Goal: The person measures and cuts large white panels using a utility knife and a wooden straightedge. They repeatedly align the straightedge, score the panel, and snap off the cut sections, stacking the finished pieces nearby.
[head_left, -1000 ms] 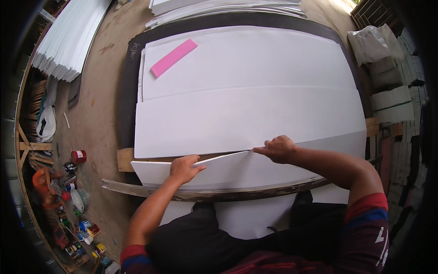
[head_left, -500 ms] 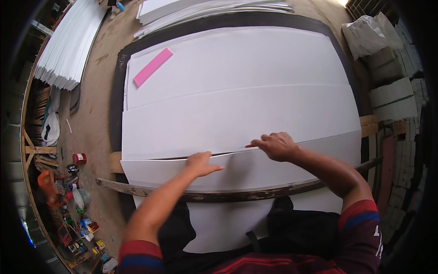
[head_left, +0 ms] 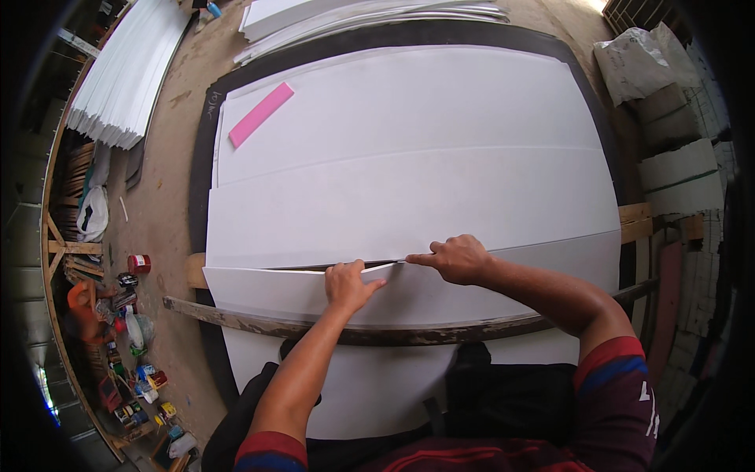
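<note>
- Left hand (head_left: 351,285): fingers curled over the near white foam sheet strip (head_left: 314,293), lifting its cut edge; may tear.
- Right hand (head_left: 458,258): fingers closed, contents unseen, at the slit; a slip could wander off-line.

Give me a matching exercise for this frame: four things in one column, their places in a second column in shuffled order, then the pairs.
1. pink strip
2. red can
3. left hand
4. stack of white sheets

a. floor, far left top
b. near sheet's lifted edge
c. big white sheet's far left corner
d. floor by a wooden board's end

Pairs: 1-c, 2-d, 3-b, 4-a
</note>
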`<state>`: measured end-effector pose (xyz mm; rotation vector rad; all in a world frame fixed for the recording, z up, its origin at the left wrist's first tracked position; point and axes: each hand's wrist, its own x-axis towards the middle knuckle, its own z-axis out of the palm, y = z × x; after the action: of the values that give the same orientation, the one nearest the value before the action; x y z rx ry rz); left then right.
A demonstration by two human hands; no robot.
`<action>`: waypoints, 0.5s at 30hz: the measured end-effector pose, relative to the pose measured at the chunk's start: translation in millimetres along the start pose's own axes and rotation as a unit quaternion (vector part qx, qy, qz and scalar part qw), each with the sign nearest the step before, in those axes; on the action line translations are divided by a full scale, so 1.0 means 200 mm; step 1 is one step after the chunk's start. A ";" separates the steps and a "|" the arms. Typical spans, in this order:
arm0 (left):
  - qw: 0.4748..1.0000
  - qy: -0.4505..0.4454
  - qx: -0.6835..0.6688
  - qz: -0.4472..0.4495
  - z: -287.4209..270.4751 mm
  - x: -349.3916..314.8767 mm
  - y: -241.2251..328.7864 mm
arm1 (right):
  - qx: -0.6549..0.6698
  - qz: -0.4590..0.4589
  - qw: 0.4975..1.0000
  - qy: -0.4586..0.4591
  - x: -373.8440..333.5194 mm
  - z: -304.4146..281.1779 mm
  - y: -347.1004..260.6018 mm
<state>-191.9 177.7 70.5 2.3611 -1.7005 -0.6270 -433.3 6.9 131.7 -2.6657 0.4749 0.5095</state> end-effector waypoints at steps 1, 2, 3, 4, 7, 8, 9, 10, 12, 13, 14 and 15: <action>1.000 -0.009 0.008 -0.009 0.00 0.00 0.00 | -0.003 0.001 1.000 -0.003 -0.01 0.01 0.01; 1.000 -0.015 0.020 -0.015 0.00 0.00 0.01 | -0.013 0.002 1.000 0.000 -0.01 0.02 0.01; 1.000 -0.019 0.017 -0.018 -0.01 0.00 0.01 | -0.023 0.003 1.000 0.002 -0.01 0.03 0.00; 0.999 -0.020 0.018 -0.019 -0.01 0.01 0.01 | -0.033 0.003 0.999 0.005 -0.01 0.05 0.00; 1.000 -0.016 0.016 -0.017 -0.03 0.01 0.02 | -0.032 0.000 0.999 0.018 0.00 0.07 -0.01; 0.999 -0.024 0.020 -0.023 -0.03 0.00 0.02 | -0.040 0.007 0.999 0.012 -0.02 0.08 0.00; 0.999 -0.018 0.019 -0.020 -0.04 0.00 0.02 | -0.047 0.019 0.999 -0.010 -0.04 0.08 0.02; 0.999 -0.021 0.023 -0.024 -0.04 -0.01 0.02 | -0.052 0.035 0.998 -0.032 -0.07 0.07 0.06; 0.999 -0.022 0.020 -0.026 -0.05 -0.01 0.02 | -0.059 0.048 0.995 -0.060 -0.20 0.06 0.15; 0.999 -0.020 0.014 -0.025 -0.05 -0.02 0.01 | -0.063 0.057 0.994 -0.075 -0.27 0.05 0.20; 0.999 -0.015 0.011 -0.026 -0.06 -0.02 0.00 | -0.081 0.065 0.991 -0.082 -0.33 0.04 0.26; 0.999 -0.026 0.005 -0.019 -0.07 -0.02 0.00 | -0.098 0.074 0.988 -0.090 -0.40 0.03 0.31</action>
<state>-186.8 179.2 82.8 2.4091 -1.6871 -0.6925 -529.0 -24.5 139.5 -2.7465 0.6002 0.8748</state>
